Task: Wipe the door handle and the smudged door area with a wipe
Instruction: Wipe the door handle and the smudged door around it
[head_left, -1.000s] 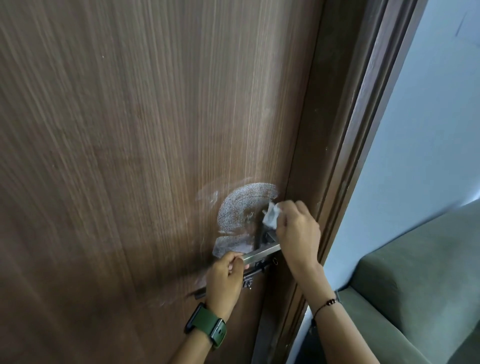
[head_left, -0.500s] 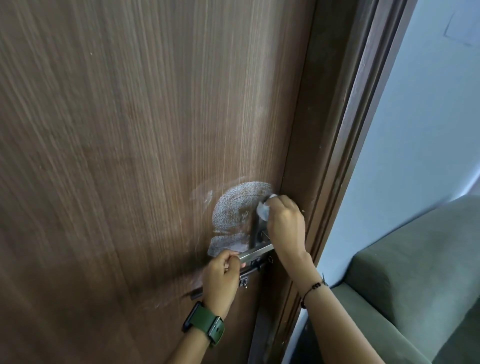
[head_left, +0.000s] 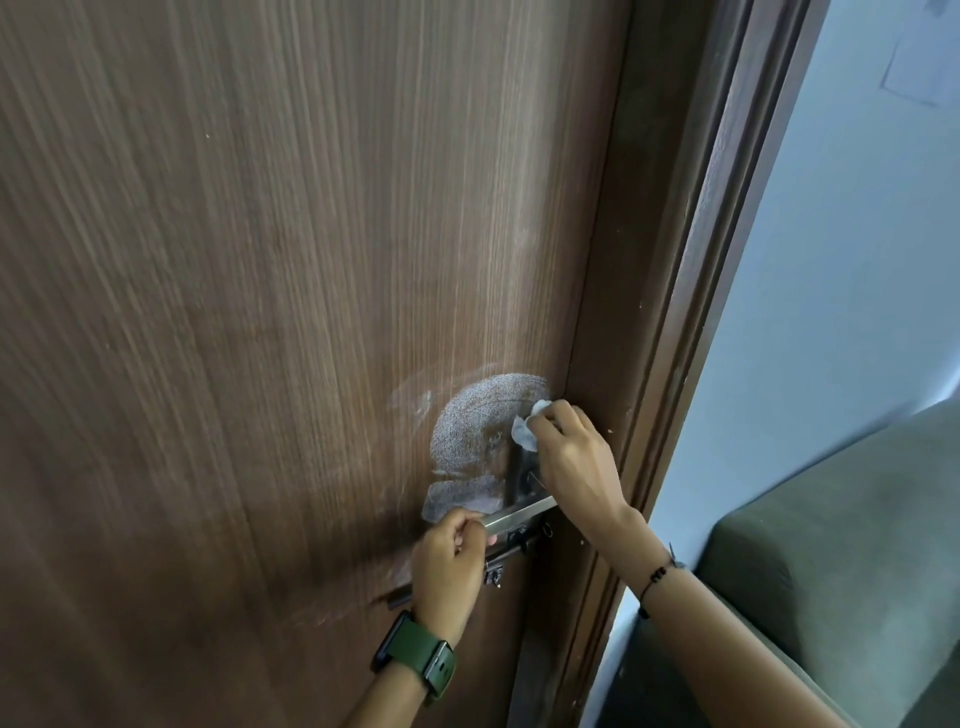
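Count of items in the head view:

Doors: one brown wood-grain door (head_left: 260, 260), filling the view from nine to twelve o'clock.
Door frames: one (head_left: 691, 312), running from one o'clock down to six.
Door handles: one metal lever handle (head_left: 519, 515), just below centre toward five o'clock.
Smudged patches: one large whitish patch (head_left: 472, 431) directly above the handle.
Wipes: one white wipe (head_left: 525, 431), at the patch's right edge.
Hands: two, a left hand (head_left: 449, 566) and a right hand (head_left: 576, 462).
Wristwatches: one, green-strapped (head_left: 415, 660), at six o'clock.
Bracelets: one dark beaded bracelet (head_left: 657, 579), toward five o'clock.
Sofas: one green sofa (head_left: 841, 571), at four o'clock.
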